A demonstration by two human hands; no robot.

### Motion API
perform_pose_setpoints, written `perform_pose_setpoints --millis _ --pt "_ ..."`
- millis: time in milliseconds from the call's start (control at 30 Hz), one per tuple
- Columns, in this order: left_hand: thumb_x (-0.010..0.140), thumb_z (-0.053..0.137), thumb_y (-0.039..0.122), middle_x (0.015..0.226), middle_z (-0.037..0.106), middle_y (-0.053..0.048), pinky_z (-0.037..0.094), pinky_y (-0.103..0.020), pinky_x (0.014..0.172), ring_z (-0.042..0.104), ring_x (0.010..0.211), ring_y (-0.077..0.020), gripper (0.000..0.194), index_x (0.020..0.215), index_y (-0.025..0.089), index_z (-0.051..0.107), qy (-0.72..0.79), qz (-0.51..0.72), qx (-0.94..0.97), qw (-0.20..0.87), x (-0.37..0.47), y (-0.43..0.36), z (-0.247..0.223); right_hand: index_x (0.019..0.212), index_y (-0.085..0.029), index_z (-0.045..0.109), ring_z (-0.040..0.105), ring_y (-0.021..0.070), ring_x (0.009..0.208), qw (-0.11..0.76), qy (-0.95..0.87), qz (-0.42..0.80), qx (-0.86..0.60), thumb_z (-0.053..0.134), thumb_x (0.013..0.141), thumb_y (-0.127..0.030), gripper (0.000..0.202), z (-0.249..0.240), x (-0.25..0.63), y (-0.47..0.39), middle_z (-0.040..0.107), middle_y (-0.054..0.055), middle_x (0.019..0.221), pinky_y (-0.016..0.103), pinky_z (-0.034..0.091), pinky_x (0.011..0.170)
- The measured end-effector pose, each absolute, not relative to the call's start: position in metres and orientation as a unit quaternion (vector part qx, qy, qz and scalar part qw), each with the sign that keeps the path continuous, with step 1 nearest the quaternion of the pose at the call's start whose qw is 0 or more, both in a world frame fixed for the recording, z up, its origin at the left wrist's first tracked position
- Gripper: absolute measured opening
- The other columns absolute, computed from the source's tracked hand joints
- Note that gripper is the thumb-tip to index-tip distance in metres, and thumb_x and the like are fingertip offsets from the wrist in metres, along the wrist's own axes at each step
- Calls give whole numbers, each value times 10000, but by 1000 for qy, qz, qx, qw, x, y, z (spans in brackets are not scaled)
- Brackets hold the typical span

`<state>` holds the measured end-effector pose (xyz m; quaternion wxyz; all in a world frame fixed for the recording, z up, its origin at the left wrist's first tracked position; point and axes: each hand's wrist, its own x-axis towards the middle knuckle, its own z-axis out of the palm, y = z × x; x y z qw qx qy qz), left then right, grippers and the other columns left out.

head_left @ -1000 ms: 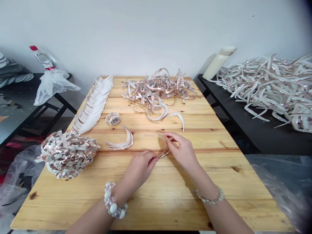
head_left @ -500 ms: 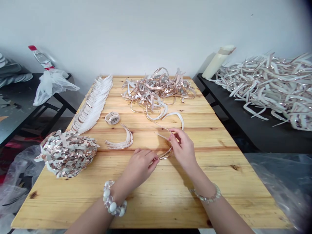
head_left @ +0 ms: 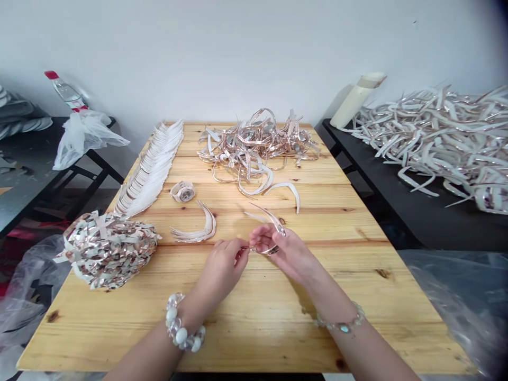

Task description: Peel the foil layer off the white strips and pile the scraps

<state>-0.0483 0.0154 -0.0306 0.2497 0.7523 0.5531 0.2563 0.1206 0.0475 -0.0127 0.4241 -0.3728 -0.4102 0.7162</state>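
My left hand [head_left: 224, 267] is closed in a pinch on one end of some thin curved strips, shiny rose-gold on one face and white on the other. My right hand [head_left: 291, 254], palm partly turned up, has its thumb over the curved strips [head_left: 273, 218] and its fingers curled beneath. How many strips are held cannot be made out. Left of the hands lies a small fanned bundle of strips [head_left: 206, 233], with a small roll [head_left: 182, 191] behind it. A loose curved strip [head_left: 294, 196] rests beyond my right hand.
At the back lies a tangled pile of strips [head_left: 254, 143]. An overlapping row of strips [head_left: 154, 164] and a crumpled shiny bundle [head_left: 113, 251] line the left side. Dark side tables hold a heap of strips [head_left: 440, 127] on the right, a bottle [head_left: 67, 92] and plastic bag [head_left: 85, 135] on the left.
My right hand has rolled palm-up and lowered slightly, the strips now under its thumb. My left hand has shifted slightly left and up, still pinching the strip ends.
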Motion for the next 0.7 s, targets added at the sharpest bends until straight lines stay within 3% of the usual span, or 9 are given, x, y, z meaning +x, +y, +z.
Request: perform_pose_setpoints --millis 133,233,300,467,700 --pt "885 493 193 800 684 -29 452 -291 675 614 748 -184 111 900 189 603 577 262 719 287 -50 18 -31 887 -185 690 646 227 849 394 -504 671 -374 764 592 -602 516 -10 123 44 694 86 901 353 521 777" --pt "903 475 242 809 679 -33 445 -284 653 611 746 -183 132 909 185 593 586 265 697 318 -50 19 -32 892 -189 696 645 234 881 381 -542 658 -358 725 637 -614 497 -6 122 43 697 86 909 352 523 780" --pt "916 457 267 800 674 -32 438 -278 631 605 725 -177 155 916 183 587 584 263 690 337 -49 20 -34 883 -194 691 652 224 870 373 -537 657 -375 730 678 -543 407 -6 120 43 703 74 890 353 528 782" --pt "911 467 241 801 678 -33 427 -288 656 599 738 -183 133 880 179 580 573 241 722 303 -48 21 -35 797 -177 687 650 174 708 402 -470 635 -463 748 702 -383 235 -9 113 42 694 29 725 321 538 707" --pt "853 506 145 744 660 -17 400 -331 729 589 713 -183 124 766 179 588 548 211 759 282 -45 18 -33 789 -178 704 622 133 553 455 -375 730 -346 742 738 -331 165 -8 105 34 669 9 608 257 521 552"
